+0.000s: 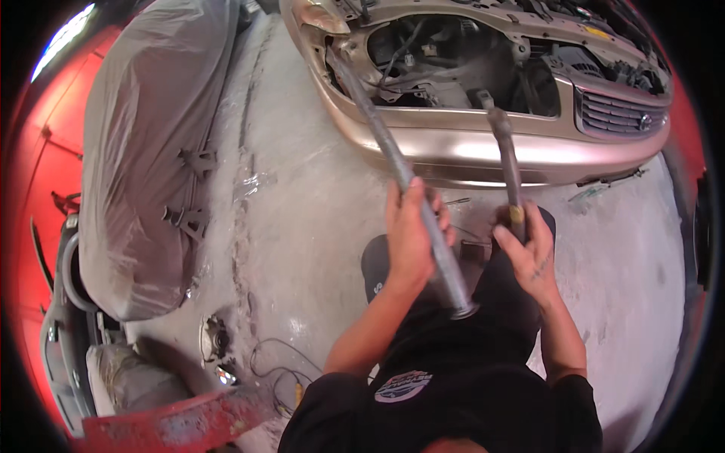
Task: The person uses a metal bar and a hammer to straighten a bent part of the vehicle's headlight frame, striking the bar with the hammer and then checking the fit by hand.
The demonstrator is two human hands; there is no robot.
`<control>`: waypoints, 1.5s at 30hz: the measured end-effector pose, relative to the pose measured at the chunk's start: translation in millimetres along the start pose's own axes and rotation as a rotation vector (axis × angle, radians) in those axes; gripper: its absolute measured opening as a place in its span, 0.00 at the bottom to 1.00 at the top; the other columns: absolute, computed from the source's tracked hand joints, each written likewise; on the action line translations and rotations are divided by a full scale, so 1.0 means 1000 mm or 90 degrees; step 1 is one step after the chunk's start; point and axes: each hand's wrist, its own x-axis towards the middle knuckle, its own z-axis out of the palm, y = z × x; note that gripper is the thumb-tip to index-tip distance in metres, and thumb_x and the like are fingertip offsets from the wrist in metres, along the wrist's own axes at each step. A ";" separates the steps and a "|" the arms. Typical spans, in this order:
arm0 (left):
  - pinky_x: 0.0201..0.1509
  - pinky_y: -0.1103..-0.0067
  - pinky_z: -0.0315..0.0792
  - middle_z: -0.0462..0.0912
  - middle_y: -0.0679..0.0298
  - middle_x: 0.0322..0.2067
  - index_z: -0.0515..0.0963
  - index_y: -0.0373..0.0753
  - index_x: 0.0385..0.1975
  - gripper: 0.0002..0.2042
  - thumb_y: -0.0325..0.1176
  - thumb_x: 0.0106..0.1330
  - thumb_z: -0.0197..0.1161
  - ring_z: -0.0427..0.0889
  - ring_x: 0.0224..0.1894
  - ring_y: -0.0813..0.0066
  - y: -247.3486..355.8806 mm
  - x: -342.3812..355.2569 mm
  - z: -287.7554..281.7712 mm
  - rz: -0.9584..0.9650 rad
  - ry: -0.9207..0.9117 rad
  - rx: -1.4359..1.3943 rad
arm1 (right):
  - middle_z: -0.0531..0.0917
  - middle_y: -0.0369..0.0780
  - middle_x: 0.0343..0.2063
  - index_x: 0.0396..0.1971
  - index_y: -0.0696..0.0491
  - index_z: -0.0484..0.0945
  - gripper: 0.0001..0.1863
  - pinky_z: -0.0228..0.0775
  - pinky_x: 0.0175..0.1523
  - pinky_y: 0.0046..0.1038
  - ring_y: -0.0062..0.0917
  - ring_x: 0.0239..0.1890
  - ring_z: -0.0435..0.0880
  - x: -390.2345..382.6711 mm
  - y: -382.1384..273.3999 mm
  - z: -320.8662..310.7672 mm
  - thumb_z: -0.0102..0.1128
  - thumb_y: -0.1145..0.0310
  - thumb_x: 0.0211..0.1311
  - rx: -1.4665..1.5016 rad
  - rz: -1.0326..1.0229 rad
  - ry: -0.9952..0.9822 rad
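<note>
While the headlight opening (476, 64) above the bumper (453, 146) is gaping lampless, left hand (412, 238) is gripping metal bar (387, 147), right hand (532, 249) hammer (509, 162).

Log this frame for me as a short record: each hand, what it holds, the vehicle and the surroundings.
Left hand: fingers wrapped around the long metal bar; hand
Right hand: gripping a hammer by its handle, head pointing away from the person; hand
Bar: slanted, far end at the car's left front corner; contact cannot be told
Vehicle: gold car, bumper on, large opening above it
Left side: bulky shape under a grey cover
Lower left: red panel, thin cable
</note>
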 end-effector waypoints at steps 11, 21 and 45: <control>0.13 0.81 0.63 0.68 0.67 0.24 0.60 0.32 0.73 0.31 0.35 0.74 0.61 0.68 0.18 0.81 0.024 -0.021 0.026 0.091 0.128 0.304 | 0.80 0.44 0.24 0.64 0.62 0.74 0.29 0.72 0.38 0.31 0.25 0.25 0.75 0.133 0.039 0.017 0.66 0.67 0.66 0.059 -0.026 -0.056; 0.10 0.81 0.61 0.65 0.66 0.22 0.62 0.31 0.71 0.30 0.31 0.70 0.58 0.63 0.15 0.79 0.002 -0.012 0.052 0.114 0.169 0.197 | 0.81 0.41 0.30 0.69 0.62 0.68 0.30 0.72 0.36 0.28 0.24 0.27 0.78 0.142 0.048 0.003 0.62 0.68 0.70 0.179 -0.019 -0.119; 0.11 0.81 0.60 0.67 0.66 0.23 0.65 0.30 0.65 0.27 0.30 0.66 0.61 0.64 0.14 0.80 0.004 -0.018 0.059 0.106 0.133 0.120 | 0.70 0.33 0.19 0.71 0.47 0.65 0.25 0.59 0.17 0.24 0.18 0.13 0.66 0.154 -0.012 0.106 0.51 0.55 0.81 0.560 0.267 -0.228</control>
